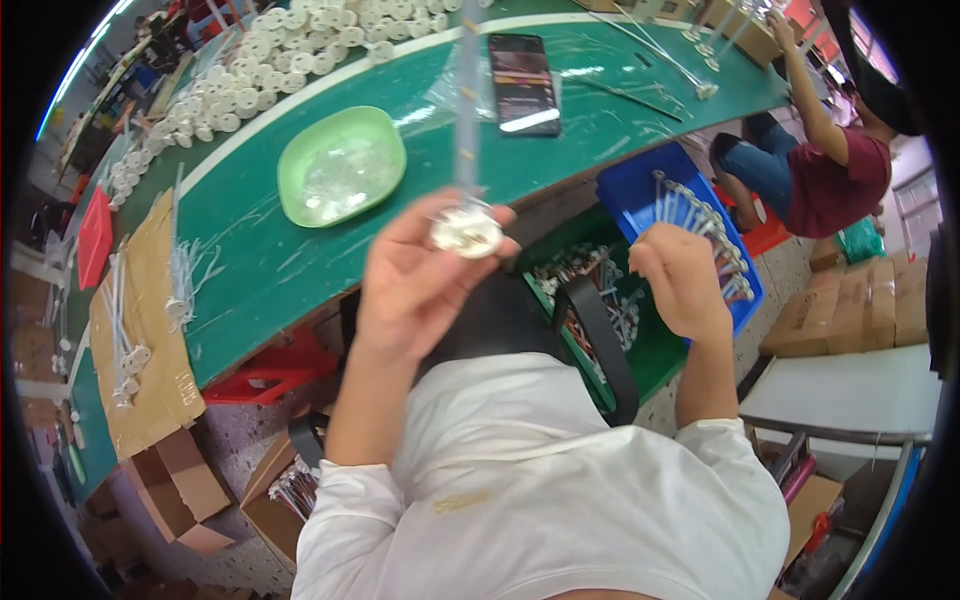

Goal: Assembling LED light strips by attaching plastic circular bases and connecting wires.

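My left hand [412,290] is closed around a white round disc-shaped base [466,234], held in front of my body just off the table's near edge. From the disc a clear tube [468,110] with small yellowish marks stands up, blurred toward its top. To the right, my right hand [682,278] is curled, with thumb and fingers together; anything inside it is hidden. It hovers at the edge of a blue bin [632,190] of clear tubes with round ends. Below it is a green crate [655,365] full of small parts.
A light green tray [393,150] of clear small pieces and a phone [524,85] lie on the green table [290,275]. White discs [240,85] are heaped at the far left. Cardboard [160,370] with tubes lies left. A co-worker [840,175] sits at right, near stacked cartons [850,305].
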Demonstrator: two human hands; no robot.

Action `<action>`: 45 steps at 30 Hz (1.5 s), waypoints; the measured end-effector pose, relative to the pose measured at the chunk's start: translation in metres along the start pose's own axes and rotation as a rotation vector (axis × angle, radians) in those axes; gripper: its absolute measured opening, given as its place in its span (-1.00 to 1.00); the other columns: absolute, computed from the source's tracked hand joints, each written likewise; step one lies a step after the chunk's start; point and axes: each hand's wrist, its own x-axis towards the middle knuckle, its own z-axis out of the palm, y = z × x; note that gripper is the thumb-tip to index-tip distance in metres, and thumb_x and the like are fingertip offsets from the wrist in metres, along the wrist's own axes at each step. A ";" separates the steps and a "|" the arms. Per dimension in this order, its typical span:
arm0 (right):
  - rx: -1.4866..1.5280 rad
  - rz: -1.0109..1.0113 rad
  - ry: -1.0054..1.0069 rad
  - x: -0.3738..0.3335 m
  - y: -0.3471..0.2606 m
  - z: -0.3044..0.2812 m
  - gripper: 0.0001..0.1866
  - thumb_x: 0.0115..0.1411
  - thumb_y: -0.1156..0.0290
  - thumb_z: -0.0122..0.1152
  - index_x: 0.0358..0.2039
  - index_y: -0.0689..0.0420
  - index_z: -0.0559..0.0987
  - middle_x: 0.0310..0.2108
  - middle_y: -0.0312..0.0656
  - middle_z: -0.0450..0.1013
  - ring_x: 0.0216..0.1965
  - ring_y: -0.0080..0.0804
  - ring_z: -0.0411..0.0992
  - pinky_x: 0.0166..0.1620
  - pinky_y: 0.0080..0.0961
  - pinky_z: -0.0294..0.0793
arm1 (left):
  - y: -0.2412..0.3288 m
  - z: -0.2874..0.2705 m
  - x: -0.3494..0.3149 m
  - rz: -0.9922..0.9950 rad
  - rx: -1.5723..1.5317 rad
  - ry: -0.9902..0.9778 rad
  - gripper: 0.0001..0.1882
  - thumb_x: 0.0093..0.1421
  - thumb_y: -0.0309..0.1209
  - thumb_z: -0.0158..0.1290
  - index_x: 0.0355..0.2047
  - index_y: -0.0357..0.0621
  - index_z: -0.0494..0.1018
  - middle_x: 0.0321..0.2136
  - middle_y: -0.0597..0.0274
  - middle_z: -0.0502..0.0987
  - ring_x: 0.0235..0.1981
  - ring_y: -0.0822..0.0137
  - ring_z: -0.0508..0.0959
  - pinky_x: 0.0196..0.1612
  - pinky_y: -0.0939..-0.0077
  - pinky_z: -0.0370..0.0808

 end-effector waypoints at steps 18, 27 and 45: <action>-0.040 -0.531 -0.830 0.270 -0.040 0.155 -0.85 -0.05 0.44 0.23 -0.45 0.24 0.60 -0.49 0.00 0.48 -0.34 -0.02 0.48 -0.30 -0.20 0.44 | 0.176 -0.085 0.069 0.273 0.578 0.211 -0.58 0.28 -0.45 -0.02 0.13 -0.26 0.28 0.08 -0.13 0.39 -0.03 0.19 0.49 -0.04 0.41 0.47; 0.392 -0.660 -0.540 0.263 -0.009 0.166 -0.86 -0.03 0.42 0.26 -0.54 0.25 0.59 -0.58 -0.01 0.49 -0.51 -0.08 0.48 -0.40 -0.28 0.44 | 0.151 -0.095 0.054 0.200 0.517 0.282 -0.55 0.31 -0.40 -0.06 0.17 -0.31 0.22 0.06 -0.17 0.39 -0.06 0.20 0.49 -0.02 0.40 0.44; 0.796 -0.174 -0.403 0.262 -0.022 0.152 -0.88 0.14 0.49 0.20 -0.31 0.22 0.60 -0.46 -0.15 0.57 -0.47 -0.42 0.56 -0.39 -0.55 0.55 | 0.142 -0.095 0.050 0.290 0.598 0.351 -0.52 0.25 -0.54 0.00 0.18 -0.28 0.20 0.18 -0.15 0.25 0.08 0.17 0.44 0.07 0.39 0.46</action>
